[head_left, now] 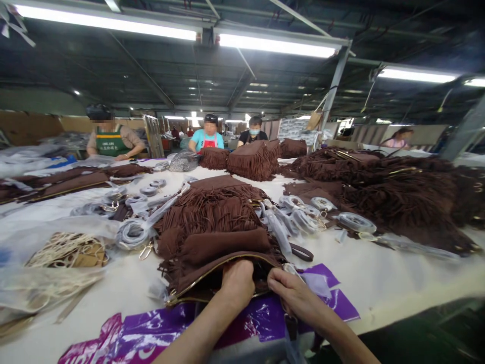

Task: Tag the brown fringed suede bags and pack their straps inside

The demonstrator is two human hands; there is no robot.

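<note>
On the near side of the table (397, 283), over purple plastic (155, 323), a brown bag (227, 245) is being held, its rim being pinched near the right end by the fingers of the right hand (286, 285); the left hand's (238, 280) fingers are being hidden inside, so their state cannot be told. It is being judged light, soft and floppy, best gripped by the zip (195, 285) edge. Its mouth is being turned toward the wearer, its long axis running crosswise.

The left hand (238, 284) reached into an unzipped brown fringed bag (227, 247), while the right hand (290, 289) gripped its edge; purple plastic (155, 323) lay beneath, on the white table (397, 275).
</note>
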